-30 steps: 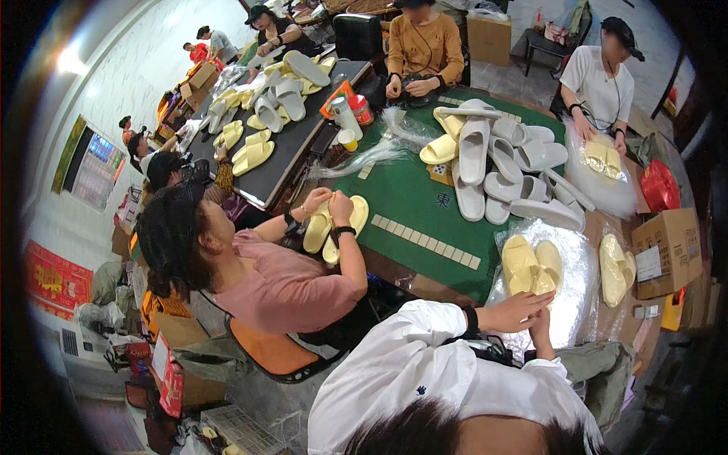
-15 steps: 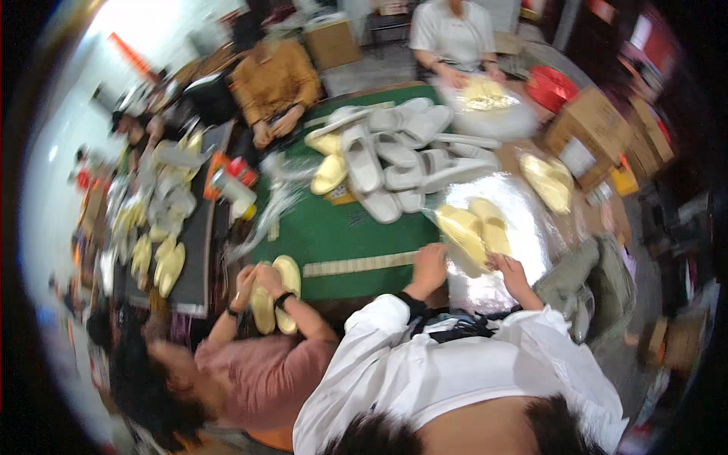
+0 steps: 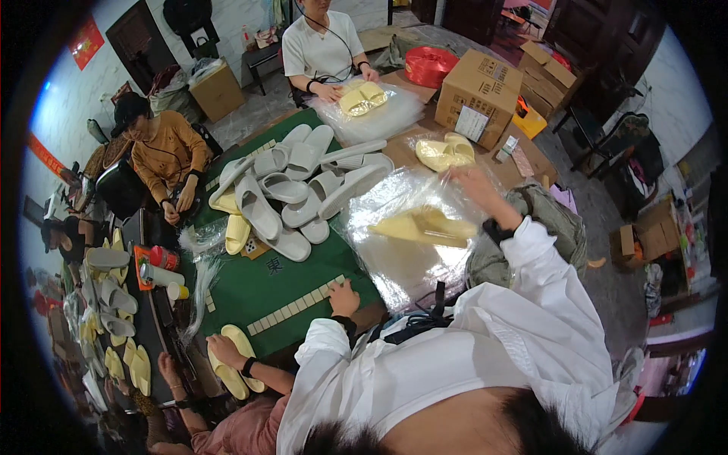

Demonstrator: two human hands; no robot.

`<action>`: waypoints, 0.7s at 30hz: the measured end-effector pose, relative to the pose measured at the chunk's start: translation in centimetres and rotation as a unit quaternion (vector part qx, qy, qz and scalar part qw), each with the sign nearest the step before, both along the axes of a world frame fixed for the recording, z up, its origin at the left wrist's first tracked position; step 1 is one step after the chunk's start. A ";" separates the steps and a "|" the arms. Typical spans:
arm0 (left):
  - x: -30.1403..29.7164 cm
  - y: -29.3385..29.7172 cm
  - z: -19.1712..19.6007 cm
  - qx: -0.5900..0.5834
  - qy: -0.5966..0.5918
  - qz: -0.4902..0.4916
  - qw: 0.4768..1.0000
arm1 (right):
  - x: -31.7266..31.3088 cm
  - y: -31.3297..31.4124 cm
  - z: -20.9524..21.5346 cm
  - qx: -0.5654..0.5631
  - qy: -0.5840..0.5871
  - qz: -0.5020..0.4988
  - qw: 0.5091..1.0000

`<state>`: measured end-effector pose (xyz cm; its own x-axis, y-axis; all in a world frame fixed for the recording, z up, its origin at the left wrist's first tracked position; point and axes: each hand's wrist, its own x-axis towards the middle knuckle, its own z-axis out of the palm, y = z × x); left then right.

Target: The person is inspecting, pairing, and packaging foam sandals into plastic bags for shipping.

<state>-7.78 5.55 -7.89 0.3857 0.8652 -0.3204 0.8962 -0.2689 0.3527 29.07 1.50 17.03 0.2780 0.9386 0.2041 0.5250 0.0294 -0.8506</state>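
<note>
My right hand is stretched out to the right, fingers pinched on the clear film of a plastic bag. Below it, a blurred pair of pale yellow slippers lies tilted in that bag above shiny clear plastic sheets. Just beyond my fingers sits another bagged yellow pair. My left hand rests at the table's near edge, fingers loosely extended beside the end of a row of white tiles; I see nothing held in it.
Grey slippers are heaped on the green tabletop. A cardboard box and red ribbon roll stand at the far right. A co-worker at left touches yellow slippers; another across handles a bagged pair. Grey-green fabric lies near my right arm.
My view has turned to the right. My right hand has moved away and rightward, and the bagged slippers have tipped over. My left hand stays by the tile row's end.
</note>
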 end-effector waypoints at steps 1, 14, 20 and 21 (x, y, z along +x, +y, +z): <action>-0.4 0.3 -0.6 0.001 0.002 0.007 1.000 | 0.9 1.2 2.3 0.013 -0.034 -0.007 0.999; -0.5 -2.0 -1.4 0.061 -0.110 0.056 0.990 | 10.2 5.4 -7.4 0.016 -0.259 -0.216 0.941; -2.4 -3.3 -1.7 0.034 -0.117 0.075 0.990 | -2.6 0.8 -19.1 -0.146 -0.223 -0.187 0.945; -2.5 -3.3 -1.5 0.035 -0.114 0.087 0.989 | -4.7 0.0 -19.8 -0.132 -0.216 -0.129 0.959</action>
<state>-10.27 2.20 -9.39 0.2855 0.9414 -0.1796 0.8298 -0.1490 0.5377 24.37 1.49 -2.77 0.4512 0.8847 0.1172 0.7904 -0.3352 -0.5128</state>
